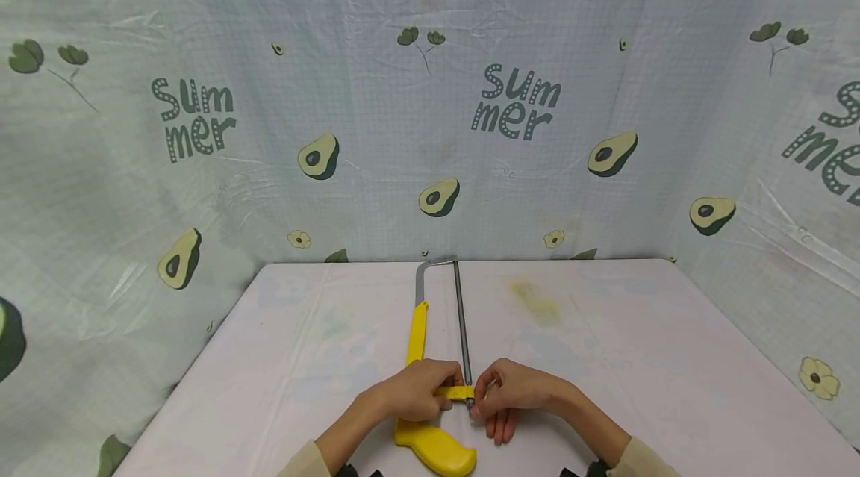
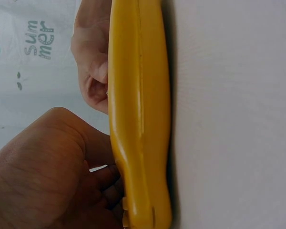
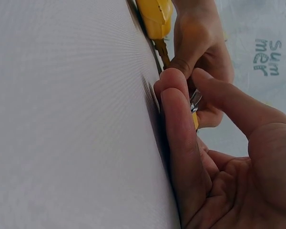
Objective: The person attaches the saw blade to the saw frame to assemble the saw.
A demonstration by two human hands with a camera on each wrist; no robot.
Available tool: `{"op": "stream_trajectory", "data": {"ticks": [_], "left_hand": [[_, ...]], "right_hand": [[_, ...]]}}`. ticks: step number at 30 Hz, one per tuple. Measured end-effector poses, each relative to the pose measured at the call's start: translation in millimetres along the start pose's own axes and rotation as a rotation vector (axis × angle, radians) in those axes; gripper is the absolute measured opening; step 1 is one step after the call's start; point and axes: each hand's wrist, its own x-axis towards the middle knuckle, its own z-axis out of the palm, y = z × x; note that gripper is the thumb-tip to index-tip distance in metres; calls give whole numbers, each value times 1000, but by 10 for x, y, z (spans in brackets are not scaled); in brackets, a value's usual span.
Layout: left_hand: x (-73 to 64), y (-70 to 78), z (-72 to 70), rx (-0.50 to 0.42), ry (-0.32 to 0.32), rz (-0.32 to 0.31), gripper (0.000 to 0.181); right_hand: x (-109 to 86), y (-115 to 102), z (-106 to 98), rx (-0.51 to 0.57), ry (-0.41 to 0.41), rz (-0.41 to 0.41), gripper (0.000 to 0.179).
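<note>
A hacksaw lies on the table, its yellow handle (image 1: 443,453) toward me and its grey frame (image 1: 419,283) reaching to the far edge. Its dark blade (image 1: 461,313) runs along the right side. My left hand (image 1: 418,390) grips the yellow lower part of the frame by the blade's near end. Beside it, my right hand (image 1: 516,391) pinches the small metal tension nut (image 3: 196,99) there with thumb and fingertips. The fingers largely cover this nut. In the left wrist view the handle (image 2: 140,86) fills the middle and partly hides both hands.
A pale cloth covers the table (image 1: 605,335), with a yellowish stain (image 1: 535,303) right of the blade. Behind and at the sides hangs a light curtain (image 1: 376,104) printed with avocados and lettering.
</note>
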Motion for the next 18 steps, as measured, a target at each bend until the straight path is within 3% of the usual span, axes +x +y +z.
{"op": "stream_trajectory", "data": {"ticks": [7, 18], "left_hand": [[-4, -12, 11, 15, 4, 4, 22], [-10, -2, -8, 15, 2, 3, 22]], "right_hand": [[-1, -7, 8, 21, -9, 5, 28], [3, -6, 10, 24, -2, 4, 27]]}}
